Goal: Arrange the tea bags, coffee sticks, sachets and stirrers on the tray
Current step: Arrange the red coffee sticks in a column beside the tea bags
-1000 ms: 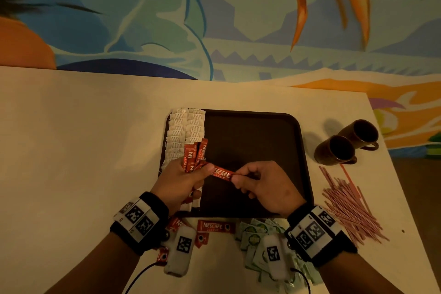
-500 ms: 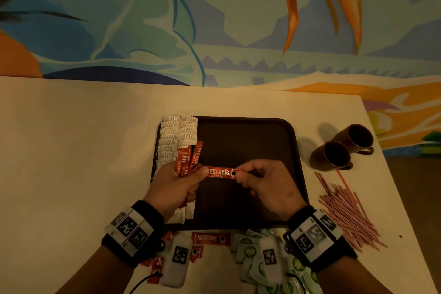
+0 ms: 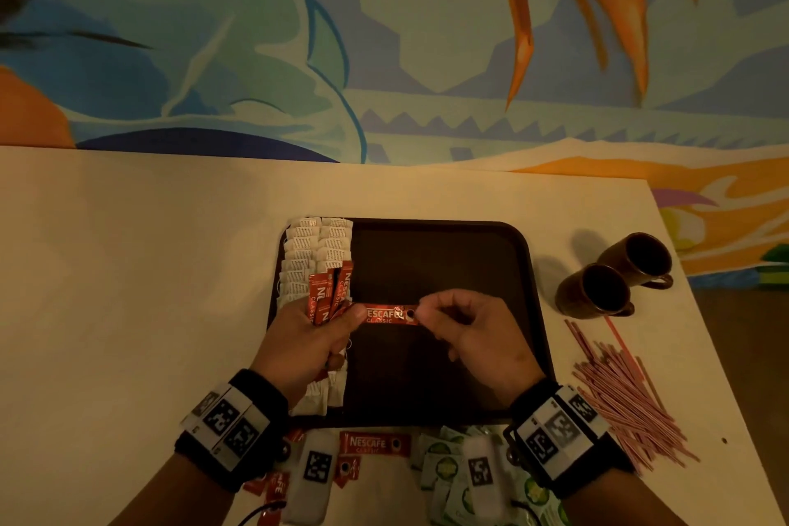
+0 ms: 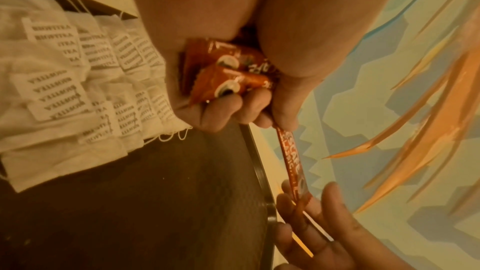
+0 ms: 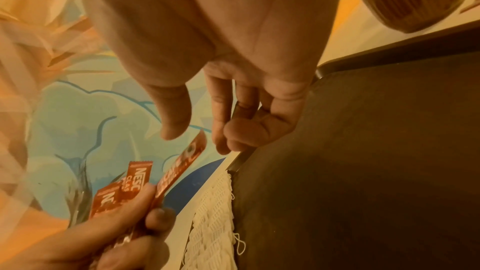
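The right hand (image 3: 469, 333) has just let go of the red Nescafé coffee stick (image 3: 386, 314), its grip now apart beside the free end, while the left hand (image 3: 311, 340) stays clamped on it and a red bundle above the dark rectangular tray (image 3: 527, 269), so stacking likely follows.

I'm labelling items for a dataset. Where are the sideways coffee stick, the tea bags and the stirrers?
sideways coffee stick (image 3: 386, 314): head view, on its printed red middle between the hands.
tea bags (image 3: 318, 241): head view, on a white bag in the rows along the tray's left side.
stirrers (image 3: 627, 401): head view, middle of the pink pile right of the tray.
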Demonstrator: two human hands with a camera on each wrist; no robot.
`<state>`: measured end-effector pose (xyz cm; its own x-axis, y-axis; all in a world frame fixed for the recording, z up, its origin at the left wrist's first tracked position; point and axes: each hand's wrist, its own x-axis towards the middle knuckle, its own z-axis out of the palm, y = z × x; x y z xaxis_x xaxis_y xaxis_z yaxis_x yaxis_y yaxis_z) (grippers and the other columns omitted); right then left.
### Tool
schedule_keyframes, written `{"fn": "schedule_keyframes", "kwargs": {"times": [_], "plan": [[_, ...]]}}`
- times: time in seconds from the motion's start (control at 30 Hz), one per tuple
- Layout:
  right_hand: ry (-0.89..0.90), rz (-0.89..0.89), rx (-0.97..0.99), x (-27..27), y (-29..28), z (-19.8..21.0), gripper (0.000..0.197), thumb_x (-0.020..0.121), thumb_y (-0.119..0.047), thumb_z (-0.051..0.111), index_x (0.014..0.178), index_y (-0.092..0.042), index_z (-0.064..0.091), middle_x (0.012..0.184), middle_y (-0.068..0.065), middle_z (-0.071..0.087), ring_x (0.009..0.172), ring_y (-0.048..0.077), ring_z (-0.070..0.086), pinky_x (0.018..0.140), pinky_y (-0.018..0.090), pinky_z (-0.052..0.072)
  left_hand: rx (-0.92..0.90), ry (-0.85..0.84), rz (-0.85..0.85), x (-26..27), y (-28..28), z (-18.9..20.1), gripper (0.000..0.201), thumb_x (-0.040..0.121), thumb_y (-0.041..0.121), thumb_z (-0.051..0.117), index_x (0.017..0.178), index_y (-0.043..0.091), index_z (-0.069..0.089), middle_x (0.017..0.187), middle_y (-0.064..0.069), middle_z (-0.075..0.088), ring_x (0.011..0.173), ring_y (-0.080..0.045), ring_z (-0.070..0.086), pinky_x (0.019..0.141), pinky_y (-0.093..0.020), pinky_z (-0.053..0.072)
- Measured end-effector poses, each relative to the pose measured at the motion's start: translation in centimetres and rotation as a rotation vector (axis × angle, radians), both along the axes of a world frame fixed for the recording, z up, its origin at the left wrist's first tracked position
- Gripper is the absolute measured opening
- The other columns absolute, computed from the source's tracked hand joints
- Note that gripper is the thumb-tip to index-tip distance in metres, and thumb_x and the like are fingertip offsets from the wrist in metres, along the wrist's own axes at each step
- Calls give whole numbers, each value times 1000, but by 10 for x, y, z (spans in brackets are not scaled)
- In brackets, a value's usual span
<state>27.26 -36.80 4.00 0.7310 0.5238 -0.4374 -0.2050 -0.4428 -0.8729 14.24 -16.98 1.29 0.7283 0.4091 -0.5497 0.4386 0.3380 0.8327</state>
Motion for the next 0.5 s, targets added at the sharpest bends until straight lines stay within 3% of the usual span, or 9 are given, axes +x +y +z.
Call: {"fn": "schedule_keyframes", "kwargs": {"times": [0.07, 0.17, 0.37, 0.5], "plan": [[-6, 42, -11, -1, 6, -1, 5, 90, -31, 77, 95, -31, 78, 97, -6, 74, 73, 6, 65, 59, 21, 51, -23, -12, -13, 4, -4, 2, 28, 89, 31, 76, 94, 4, 67, 61, -3, 46, 51, -16, 41, 51, -31, 36], [16, 9, 1, 4, 11, -6, 4, 91, -22, 76, 91, -24, 80, 83, -3, 74, 63, 7, 61, 56, 21, 49, -25, -10, -19, 8, -5, 4, 23, 90, 29, 75, 92, 7, 68, 61, -4, 46, 50, -16, 41, 48, -28, 36], [-8, -57, -140, 49, 35, -38, 1, 88, -23, 80, 89, -23, 79, 78, 2, 74, 66, 9, 63, 60, 24, 48, 79, 26, 68, 0, 13, 0, 17, 91, 30, 74, 82, 17, 68, 60, 0, 46, 49, -15, 41, 50, -30, 39], [-168, -7, -325, 80, 73, -67, 11, 85, -33, 83, 92, -26, 77, 89, -6, 73, 88, 13, 69, 82, 30, 55, 124, 61, 81, -17, 23, -4, 27, 91, 30, 74, 95, 5, 68, 62, -3, 48, 54, -21, 43, 57, -34, 45]]}}
